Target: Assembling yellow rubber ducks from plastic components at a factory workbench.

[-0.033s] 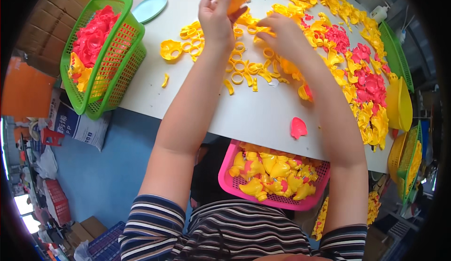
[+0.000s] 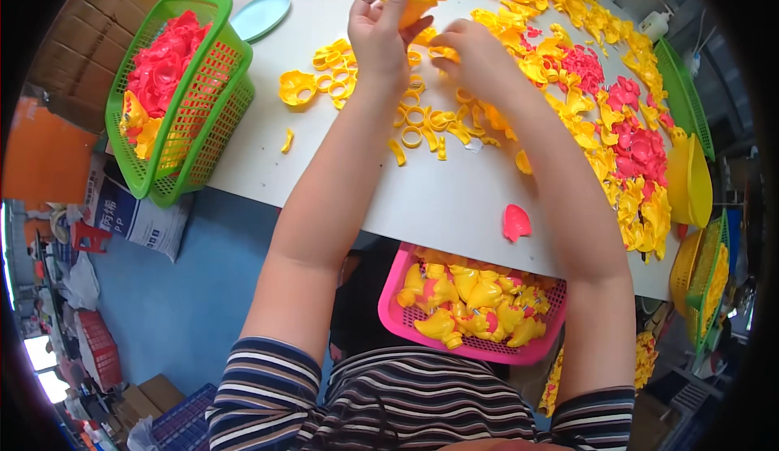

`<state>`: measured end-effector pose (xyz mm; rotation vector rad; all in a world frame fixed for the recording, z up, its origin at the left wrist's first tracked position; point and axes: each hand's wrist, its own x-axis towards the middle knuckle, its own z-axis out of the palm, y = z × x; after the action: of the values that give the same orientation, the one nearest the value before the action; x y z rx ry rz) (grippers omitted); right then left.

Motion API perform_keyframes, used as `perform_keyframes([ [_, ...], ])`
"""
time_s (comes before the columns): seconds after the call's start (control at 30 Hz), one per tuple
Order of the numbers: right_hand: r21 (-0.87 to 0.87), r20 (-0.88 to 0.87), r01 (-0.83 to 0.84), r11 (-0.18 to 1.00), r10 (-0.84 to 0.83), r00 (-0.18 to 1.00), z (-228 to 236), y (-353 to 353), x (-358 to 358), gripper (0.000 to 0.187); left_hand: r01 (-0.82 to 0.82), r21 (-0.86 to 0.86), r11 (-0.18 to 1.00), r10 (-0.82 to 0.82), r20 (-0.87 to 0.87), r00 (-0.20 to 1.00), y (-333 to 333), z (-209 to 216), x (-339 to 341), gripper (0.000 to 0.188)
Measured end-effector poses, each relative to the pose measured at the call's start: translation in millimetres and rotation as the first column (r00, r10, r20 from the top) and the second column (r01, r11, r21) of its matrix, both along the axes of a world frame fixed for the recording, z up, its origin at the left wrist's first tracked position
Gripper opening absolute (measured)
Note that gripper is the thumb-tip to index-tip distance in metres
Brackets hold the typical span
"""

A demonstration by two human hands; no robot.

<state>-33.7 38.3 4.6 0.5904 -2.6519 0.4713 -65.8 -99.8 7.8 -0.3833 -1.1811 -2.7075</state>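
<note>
My left hand is raised over the far part of the table, its fingers closed round a yellow and red plastic toy figure. Close by on its right, my right hand has its thumb and fingers bent together on a small yellow plastic piece, mostly hidden by the fingertips. Beneath and between the hands lie loose yellow plastic rings and short curved strips. Near the table's front edge rests a single red plastic part.
A green basket of red and yellow parts stands at the left, beside a pale blue oval lid. Yellow shells and red pieces heap along the right. Below the table edge, a pink basket holds several yellow figures.
My right hand has moved slightly left and up, closer to the figure in my left hand. The left hand has shifted a little to the right, keeping its hold.
</note>
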Motion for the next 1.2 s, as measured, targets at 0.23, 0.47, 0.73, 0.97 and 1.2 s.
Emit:
perform_keyframes([
  [0.23,-0.088,0.157,0.06,0.994,-0.046,0.986,-6.4,-11.8,-13.9,0.018,-0.067,-0.062,0.996,0.067,-0.006,0.998,-2.1,2.3,5.1,0.041],
  [0.47,-0.838,0.407,0.323,0.44,0.109,0.907,48.1,56.4,63.7,0.027,0.11,-0.25,0.962,-0.165,-0.21,0.964,29.8,0.2,36.1,0.04],
  [0.73,-0.922,0.318,0.296,0.251,0.05,0.947,29.9,55.7,89.8,0.028,0.239,-0.293,0.926,-0.29,-0.144,0.946,42.0,-3.3,61.8,0.045],
  [0.97,-0.925,0.214,0.161,0.345,0.123,0.969,20.7,77.2,97.4,0.027,0.333,-0.332,0.883,-0.405,-0.175,0.898,47.1,-1.2,69.2,0.043],
  [1.2,-0.861,0.424,0.333,0.385,0.179,0.888,35.2,107.9,94.1,0.038,0.362,-0.544,0.757,-0.486,-0.098,0.868,33.6,22.6,72.5,0.041],
])
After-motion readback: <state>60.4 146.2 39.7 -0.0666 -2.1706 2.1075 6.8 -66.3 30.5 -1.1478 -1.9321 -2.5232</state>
